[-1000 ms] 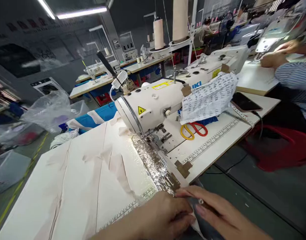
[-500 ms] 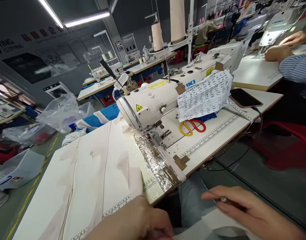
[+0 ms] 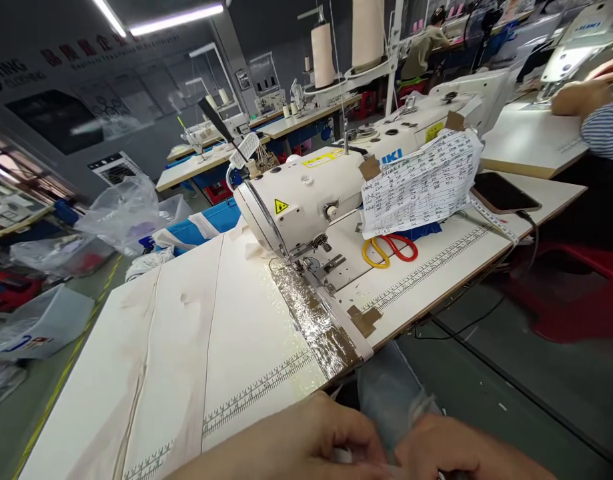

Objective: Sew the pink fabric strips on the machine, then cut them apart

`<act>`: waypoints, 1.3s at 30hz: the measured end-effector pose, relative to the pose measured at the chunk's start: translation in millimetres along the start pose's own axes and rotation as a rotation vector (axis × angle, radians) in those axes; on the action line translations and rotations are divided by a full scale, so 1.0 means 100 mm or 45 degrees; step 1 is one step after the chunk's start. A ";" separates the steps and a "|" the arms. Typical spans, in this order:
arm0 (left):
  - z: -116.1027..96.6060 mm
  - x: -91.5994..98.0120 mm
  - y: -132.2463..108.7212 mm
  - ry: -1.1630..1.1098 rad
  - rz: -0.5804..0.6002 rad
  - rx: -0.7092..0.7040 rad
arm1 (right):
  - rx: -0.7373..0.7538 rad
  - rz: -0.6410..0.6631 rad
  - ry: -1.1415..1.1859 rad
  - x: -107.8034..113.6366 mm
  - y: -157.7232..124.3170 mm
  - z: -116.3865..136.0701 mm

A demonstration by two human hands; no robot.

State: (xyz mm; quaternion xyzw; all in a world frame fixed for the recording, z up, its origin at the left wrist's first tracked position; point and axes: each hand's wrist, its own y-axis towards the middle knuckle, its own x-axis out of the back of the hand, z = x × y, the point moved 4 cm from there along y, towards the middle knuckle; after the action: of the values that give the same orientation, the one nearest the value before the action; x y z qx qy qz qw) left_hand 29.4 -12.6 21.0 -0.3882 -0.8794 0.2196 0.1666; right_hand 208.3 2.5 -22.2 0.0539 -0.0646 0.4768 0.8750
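Note:
My left hand (image 3: 331, 433) is at the bottom middle, just in front of the table edge, its fingers closed on a pale fabric piece (image 3: 343, 456), mostly hidden. Close beside it my right hand (image 3: 451, 447) is closed too, partly blurred and cut off by the lower frame edge. A small metal-looking end of a slim tool (image 3: 441, 475) shows under its fingers; its kind is unclear. Beyond the hands stands a white sewing machine (image 3: 306, 203), with a pale fabric strip (image 3: 343, 320) running from near its needle area to the table's front edge.
Pale fabric panels (image 3: 179, 333) lie on the left of the white table (image 3: 256, 320). Scissors with yellow and red handles (image 3: 390, 251), a handwritten sheet (image 3: 421, 183) and a phone (image 3: 506, 191) are right. A co-worker's hands (image 3: 581, 93) work at another machine. A red stool (image 3: 581, 287) stands right.
My right hand has moved left and down, from apart to close beside my left hand. My left hand has shifted slightly right. The camera view has turned a little.

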 end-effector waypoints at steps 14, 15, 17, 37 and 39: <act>0.33 0.34 -0.37 -0.152 -0.165 0.164 | -0.211 -0.278 -0.044 0.46 -0.10 0.02; 0.31 0.35 -0.34 -0.116 -0.174 0.127 | -0.175 -0.180 -0.017 0.38 -0.06 0.03; 0.26 0.36 -0.26 -0.003 -0.182 0.003 | -0.107 -0.015 0.027 0.23 0.03 0.07; 0.21 1.70 0.10 0.757 -0.492 0.035 | -0.464 -0.516 -0.147 0.46 -0.26 -0.44; 0.21 1.75 0.21 0.917 -0.683 -0.010 | -0.468 -0.506 -0.165 0.45 -0.32 -0.49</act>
State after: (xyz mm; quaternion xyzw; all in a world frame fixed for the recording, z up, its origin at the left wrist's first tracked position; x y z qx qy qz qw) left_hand -80.2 126.7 14.3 -0.1986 -0.8358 0.0161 0.5117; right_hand 262.4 30.0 -64.1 -0.0636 -0.1941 0.2717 0.9405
